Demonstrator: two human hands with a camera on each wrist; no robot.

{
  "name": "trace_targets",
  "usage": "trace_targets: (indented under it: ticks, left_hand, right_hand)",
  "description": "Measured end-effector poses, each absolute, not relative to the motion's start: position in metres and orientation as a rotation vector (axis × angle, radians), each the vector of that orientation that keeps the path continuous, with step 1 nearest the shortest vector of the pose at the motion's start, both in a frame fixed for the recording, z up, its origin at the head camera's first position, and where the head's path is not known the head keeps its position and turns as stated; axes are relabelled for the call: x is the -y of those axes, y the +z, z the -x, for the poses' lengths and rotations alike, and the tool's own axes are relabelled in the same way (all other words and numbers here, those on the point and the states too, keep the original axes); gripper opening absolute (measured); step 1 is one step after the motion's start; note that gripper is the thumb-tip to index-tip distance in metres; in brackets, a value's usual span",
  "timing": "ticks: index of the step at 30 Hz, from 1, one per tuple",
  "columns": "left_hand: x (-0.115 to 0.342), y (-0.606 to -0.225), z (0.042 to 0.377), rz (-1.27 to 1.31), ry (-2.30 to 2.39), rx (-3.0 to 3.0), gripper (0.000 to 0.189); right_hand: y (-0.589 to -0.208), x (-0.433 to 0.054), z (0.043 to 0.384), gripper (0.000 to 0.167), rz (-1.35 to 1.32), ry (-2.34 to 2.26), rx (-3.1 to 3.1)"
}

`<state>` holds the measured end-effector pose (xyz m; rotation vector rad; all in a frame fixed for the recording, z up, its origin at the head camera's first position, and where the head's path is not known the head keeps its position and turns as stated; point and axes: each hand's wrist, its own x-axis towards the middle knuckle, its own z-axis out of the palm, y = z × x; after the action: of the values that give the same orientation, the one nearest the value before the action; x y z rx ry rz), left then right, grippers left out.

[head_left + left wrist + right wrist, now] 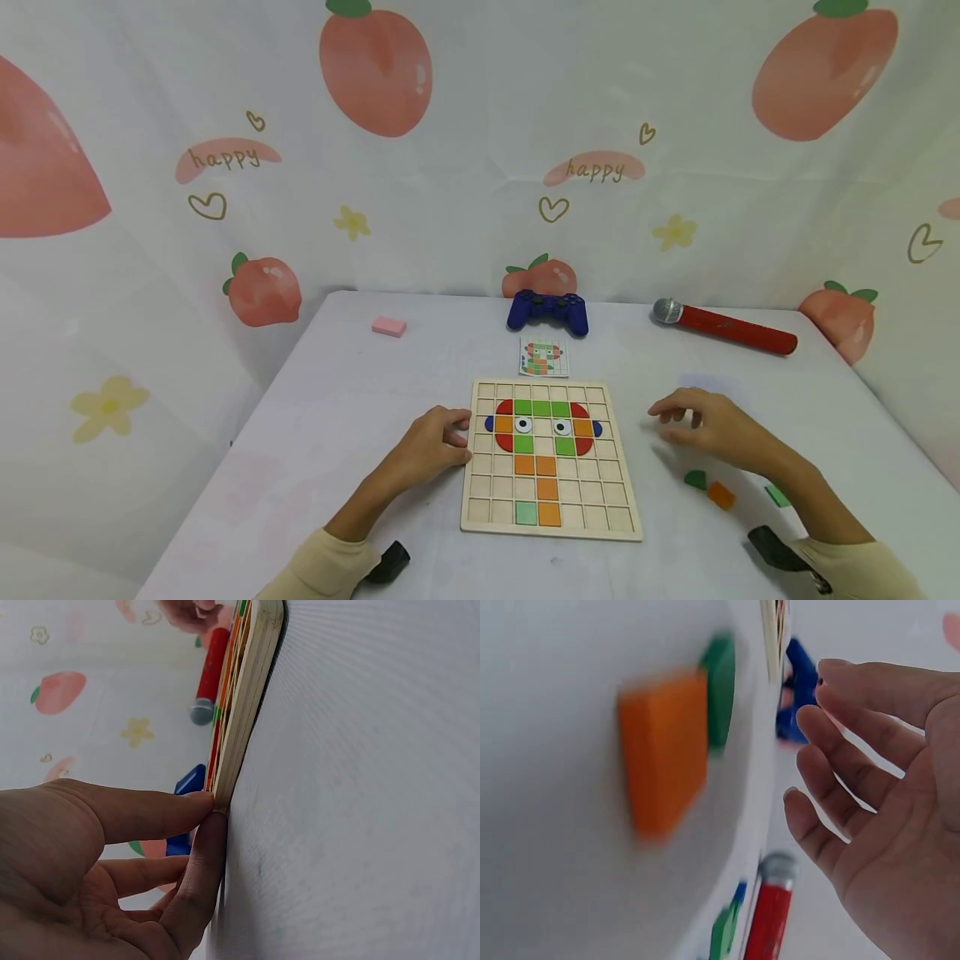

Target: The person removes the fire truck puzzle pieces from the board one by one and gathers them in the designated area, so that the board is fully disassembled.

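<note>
A square wooden grid board [590, 492] lies on the table, holding several coloured tiles in a face-like pattern with two eye tiles. My left hand [429, 446] is at its left edge; in the left wrist view the thumb and a finger pinch the board's rim [244, 735]. Right of the board, above the table, my right hand [716, 429] hovers with loosely bent fingers and holds nothing. Beneath it lie a dark green rounded piece [696, 479], an orange square tile [721, 495] and a light green piece [777, 496], the last beside the forearm.
A small pattern card [545, 371] lies behind the board. Farther back stand a blue game controller [547, 310], a red microphone [731, 327] and a pink block [389, 326]. A printed cloth [465, 200] hangs behind the table.
</note>
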<state>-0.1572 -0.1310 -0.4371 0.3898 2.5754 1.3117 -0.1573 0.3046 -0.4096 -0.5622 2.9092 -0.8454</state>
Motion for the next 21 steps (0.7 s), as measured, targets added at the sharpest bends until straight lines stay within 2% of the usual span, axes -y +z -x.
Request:
trace_targets:
  ticks: [11,21]
  left_hand:
    - [0.131,-0.436,0.156,-0.397,1.301,-2.58,0.059]
    - [0.13,-0.437,0.157,-0.391,1.295,-2.582,0.059]
  right_hand:
    - [-0.42,-0.363,0.166,0.031,0.341,-0.784,-2.935]
    - [-0.418,-0.39,0.167,0.037,0.209,-0.769,-2.897]
